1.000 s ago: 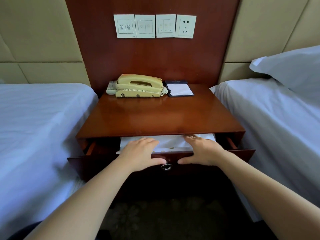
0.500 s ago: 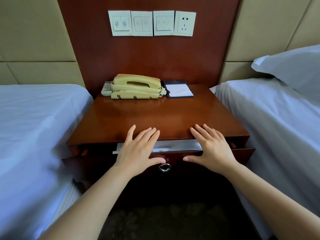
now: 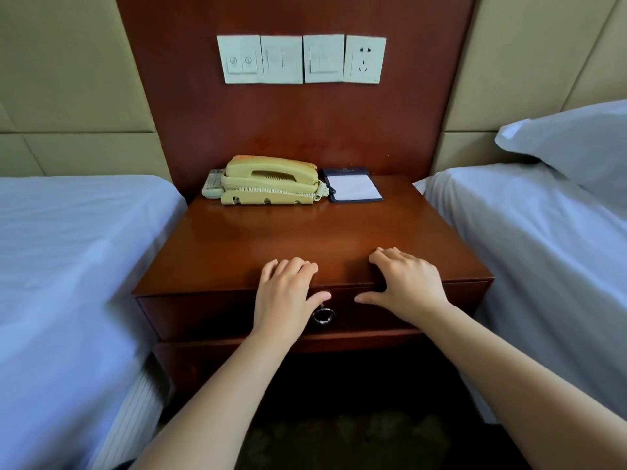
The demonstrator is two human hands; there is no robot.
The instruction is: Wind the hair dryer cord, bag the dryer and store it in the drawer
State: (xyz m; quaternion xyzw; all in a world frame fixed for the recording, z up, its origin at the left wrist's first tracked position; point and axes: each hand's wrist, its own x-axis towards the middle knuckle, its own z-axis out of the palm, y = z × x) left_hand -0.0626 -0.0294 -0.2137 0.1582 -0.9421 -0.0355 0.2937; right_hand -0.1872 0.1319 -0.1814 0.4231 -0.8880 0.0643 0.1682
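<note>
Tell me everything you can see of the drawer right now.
The drawer is glossy reddish-brown wood with a round metal ring pull at its middle. It looks fully shut, its front just under the nightstand top; nothing inside shows. The left hand and right hand lie over its upper edge either side of the pull, thumbs on the front, fingers on the top.

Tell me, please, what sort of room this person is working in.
Most likely a twin hotel room. Two single beds with white sheets, a left bed and a right bed, flank a wooden nightstand. It carries a corded telephone and a notepad, below a row of wall switches.
</note>
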